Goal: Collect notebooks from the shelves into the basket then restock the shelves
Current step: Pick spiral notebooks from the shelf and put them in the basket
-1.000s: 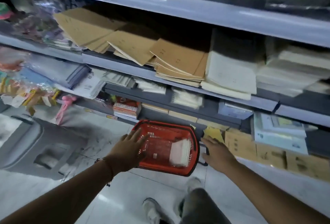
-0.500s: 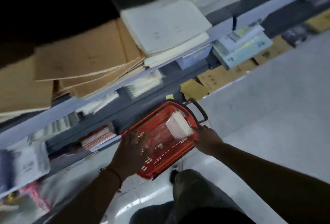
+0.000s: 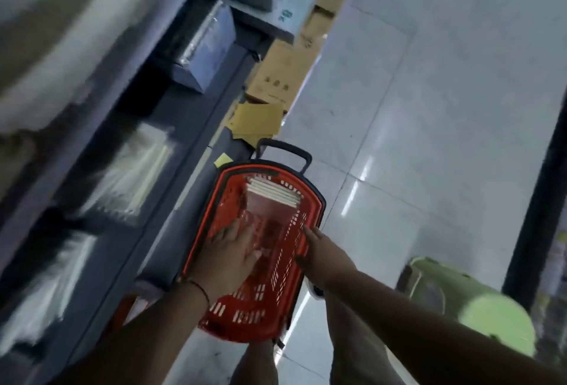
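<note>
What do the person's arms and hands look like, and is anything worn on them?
Both forearms are bare, with no sleeves in view. The left hand has a thin dark bracelet at its wrist. The right hand shows no glove, ring or band.

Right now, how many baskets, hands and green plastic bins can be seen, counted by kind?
Red plastic shopping basket: 1
Bare hands, left hand and right hand: 2
Light green plastic bin: 1
Total: 4

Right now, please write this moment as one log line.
basket: on floor, notebooks inside | left hand: open, in basket | right hand: open, at rim
</note>
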`<state>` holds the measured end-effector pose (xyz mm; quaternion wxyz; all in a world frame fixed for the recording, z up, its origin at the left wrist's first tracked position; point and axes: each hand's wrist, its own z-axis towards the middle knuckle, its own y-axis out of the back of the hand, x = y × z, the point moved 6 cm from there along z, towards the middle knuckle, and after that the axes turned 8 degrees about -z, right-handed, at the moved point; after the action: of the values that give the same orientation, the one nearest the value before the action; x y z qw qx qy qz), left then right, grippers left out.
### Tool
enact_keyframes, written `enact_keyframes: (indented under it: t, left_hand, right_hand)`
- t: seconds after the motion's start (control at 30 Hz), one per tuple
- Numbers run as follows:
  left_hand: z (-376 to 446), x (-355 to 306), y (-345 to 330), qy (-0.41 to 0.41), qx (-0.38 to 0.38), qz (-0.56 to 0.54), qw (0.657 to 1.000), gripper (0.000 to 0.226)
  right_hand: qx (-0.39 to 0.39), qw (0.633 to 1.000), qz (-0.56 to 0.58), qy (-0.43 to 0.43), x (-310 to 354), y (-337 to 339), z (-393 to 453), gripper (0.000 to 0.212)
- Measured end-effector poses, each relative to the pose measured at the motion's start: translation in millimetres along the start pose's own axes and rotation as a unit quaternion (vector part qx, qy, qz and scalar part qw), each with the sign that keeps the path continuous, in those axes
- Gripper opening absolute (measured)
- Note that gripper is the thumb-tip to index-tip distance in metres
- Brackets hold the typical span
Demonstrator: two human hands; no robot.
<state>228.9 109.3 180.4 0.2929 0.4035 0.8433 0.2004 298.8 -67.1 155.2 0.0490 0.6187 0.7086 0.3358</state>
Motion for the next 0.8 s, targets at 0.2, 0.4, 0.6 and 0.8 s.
enact_keyframes:
  t: [0.2, 0.4, 0.6, 0.8]
  left_hand:
    - [92, 44, -61, -0.03, 0.016, 0.069, 0.997, 0.067]
    - [173, 63, -106, -0.098, -0.07, 0.15, 0.981, 0.066]
    - [224, 67, -131, -0.134, -0.126, 0.179, 0.967, 0.077]
    - [228, 84, -137, -0.153, -0.17, 0.166, 0.959, 0.08]
  right_hand:
    - [-0.03, 0.997, 0.065, -0.042, -12, -73, 59, 0.073]
    - [-0.039, 0.997, 0.066, -0.017, -11, -123, 134, 0.082]
    - [-0.062, 0.997, 0.046, -0.026, -21, -133, 189, 0.088]
    - [-0.096, 0.993, -0.067, -0.016, -32, -129, 201, 0.09]
